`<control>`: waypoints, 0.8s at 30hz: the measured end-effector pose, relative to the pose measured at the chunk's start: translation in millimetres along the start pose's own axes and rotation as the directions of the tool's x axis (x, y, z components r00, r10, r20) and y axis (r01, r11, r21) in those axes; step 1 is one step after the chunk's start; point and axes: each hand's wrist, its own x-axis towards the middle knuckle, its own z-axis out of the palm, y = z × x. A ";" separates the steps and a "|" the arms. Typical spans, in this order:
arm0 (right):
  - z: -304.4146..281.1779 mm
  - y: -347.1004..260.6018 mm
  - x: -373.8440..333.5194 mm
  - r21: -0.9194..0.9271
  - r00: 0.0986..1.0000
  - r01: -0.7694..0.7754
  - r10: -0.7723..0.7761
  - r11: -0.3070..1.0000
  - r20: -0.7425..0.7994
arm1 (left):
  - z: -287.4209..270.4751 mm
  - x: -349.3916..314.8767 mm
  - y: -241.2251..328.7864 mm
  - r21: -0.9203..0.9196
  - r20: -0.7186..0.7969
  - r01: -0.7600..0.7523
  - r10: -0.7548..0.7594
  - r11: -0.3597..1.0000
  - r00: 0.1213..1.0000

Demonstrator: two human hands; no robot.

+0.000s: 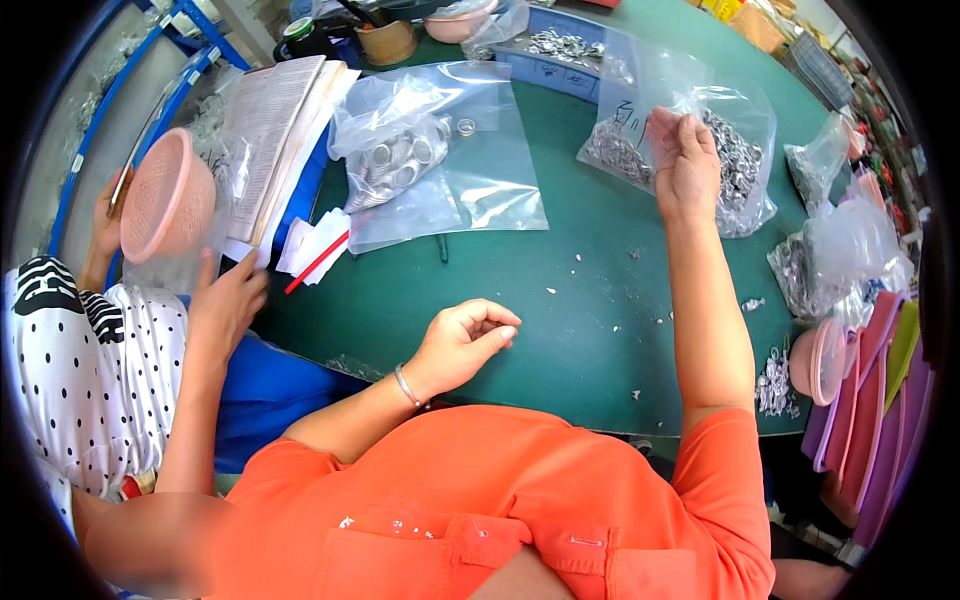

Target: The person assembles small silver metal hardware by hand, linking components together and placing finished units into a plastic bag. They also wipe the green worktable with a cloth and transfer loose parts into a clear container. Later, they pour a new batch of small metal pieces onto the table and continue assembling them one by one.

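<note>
While a blue tray (548,73) of small metal pieces (565,45) stands toward the far side of the worktop (560,255), two clear bags (742,150) of silvery parts (735,172) lie ahead on my right; another clear bag (392,122) holds round metal caps (402,158). My right hand (688,155), half curled, is at those two bags; whether it pinches them, I cannot tell. My left hand (465,345) curls loosely, half open.

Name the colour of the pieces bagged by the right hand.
The pieces are silvery grey; see head view.
</note>
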 end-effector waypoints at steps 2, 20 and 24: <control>-10.8 16.8 9.3 -0.130 0.998 -0.061 0.056 0.990 -0.040 | -2.7 -1.2 -0.8 -0.012 -0.010 0.000 0.000 1.000 1.000; -43.0 4.6 -156.1 -0.816 0.756 0.418 0.346 0.401 0.557 | -48.8 153.5 34.3 0.817 0.007 -0.428 0.736 0.385 0.677; -30.3 -9.0 -179.5 -0.830 0.816 0.405 0.258 0.384 0.518 | -75.4 213.2 8.7 0.989 -0.059 -0.051 0.676 0.142 0.735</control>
